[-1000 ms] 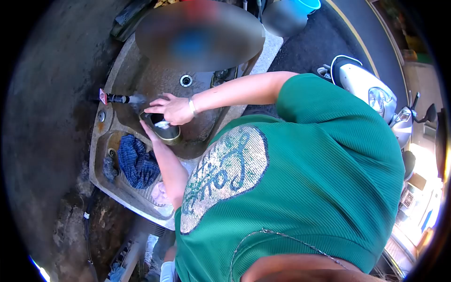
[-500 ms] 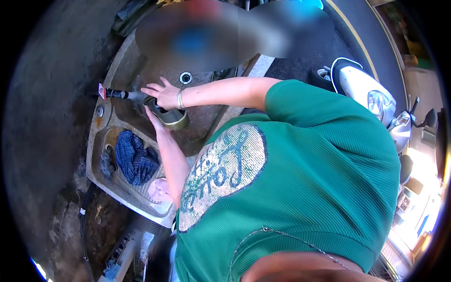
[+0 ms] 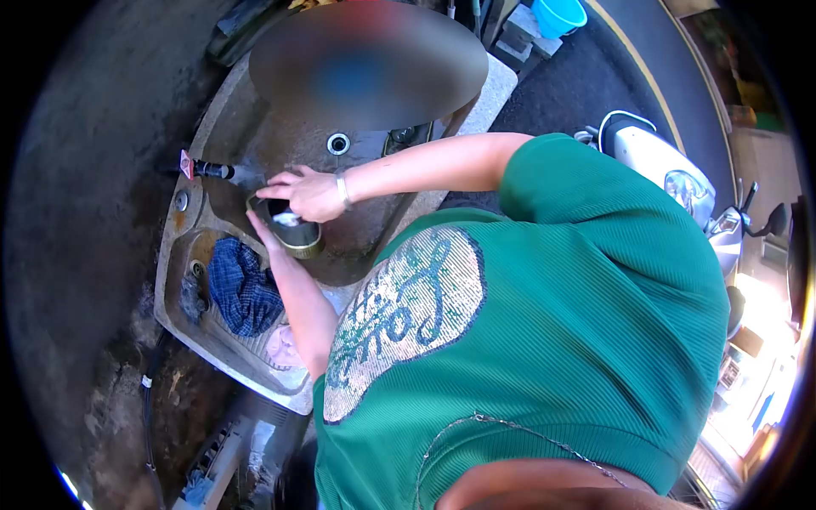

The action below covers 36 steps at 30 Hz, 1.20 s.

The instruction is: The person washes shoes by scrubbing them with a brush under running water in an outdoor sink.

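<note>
A dark olive, hollow item that looks like a shoe (image 3: pixel 308 235), with a ridged pale-olive edge, is held tilted over the stone sink (image 3: pixel 357 221). Something white shows inside its opening. My left hand (image 3: pixel 266 231) cradles it from below and the side, its fingers partly hidden behind it. From above, my right hand (image 3: pixel 313 195), with a bracelet at the wrist, lies over the upper rim, fingers bent at the edge and opening. Beside them a black tap (image 3: pixel 212 170) with a red handle runs water into the basin.
A dark blue checked cloth (image 3: pixel 244 287) and a pink cloth (image 3: pixel 285 347) lie on the ribbed side basin. A drain (image 3: pixel 338 143) is in the sink floor. Beyond stand a light-blue bucket (image 3: pixel 558 15) and a white scooter (image 3: pixel 663 161). One blurred patch covers the far sink.
The shoe and both hands have shifted a little downward and left in view. My right hand's spread fingers have drawn in onto the rim, and white shows inside the opening.
</note>
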Each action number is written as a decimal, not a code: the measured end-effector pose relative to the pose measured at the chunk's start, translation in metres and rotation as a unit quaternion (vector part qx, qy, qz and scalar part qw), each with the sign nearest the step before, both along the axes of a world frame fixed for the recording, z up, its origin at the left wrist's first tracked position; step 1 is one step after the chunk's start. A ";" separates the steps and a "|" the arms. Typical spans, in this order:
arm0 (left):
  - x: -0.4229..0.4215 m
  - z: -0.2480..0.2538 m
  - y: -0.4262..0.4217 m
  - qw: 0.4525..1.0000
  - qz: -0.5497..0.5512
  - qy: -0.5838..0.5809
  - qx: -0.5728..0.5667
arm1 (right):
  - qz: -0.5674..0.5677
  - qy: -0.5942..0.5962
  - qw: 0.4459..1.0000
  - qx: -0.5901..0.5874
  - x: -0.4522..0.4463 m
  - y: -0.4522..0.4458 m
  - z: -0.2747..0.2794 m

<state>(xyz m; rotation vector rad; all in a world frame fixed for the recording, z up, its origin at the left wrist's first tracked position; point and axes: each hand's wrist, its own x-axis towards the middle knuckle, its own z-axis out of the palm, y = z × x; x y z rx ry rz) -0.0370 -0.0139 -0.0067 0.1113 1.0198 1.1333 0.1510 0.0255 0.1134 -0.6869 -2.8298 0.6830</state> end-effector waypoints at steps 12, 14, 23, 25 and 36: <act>0.023 0.064 -0.010 0.998 0.059 0.008 -0.009 | 0.017 0.015 1.000 -0.011 -0.004 0.000 0.003; 0.041 0.064 -0.006 0.992 0.072 0.103 -0.021 | -0.033 0.004 0.998 0.062 -0.015 0.014 -0.012; 0.011 0.032 -0.004 0.998 0.062 0.023 0.002 | 0.014 0.003 1.000 -0.006 -0.009 0.006 -0.004; 0.017 -0.001 0.008 0.996 0.057 0.064 0.005 | -0.061 0.038 0.994 0.083 -0.024 0.022 -0.030; 0.056 0.049 0.008 0.992 0.060 0.108 0.002 | -0.097 -0.014 0.994 0.052 -0.013 0.021 -0.012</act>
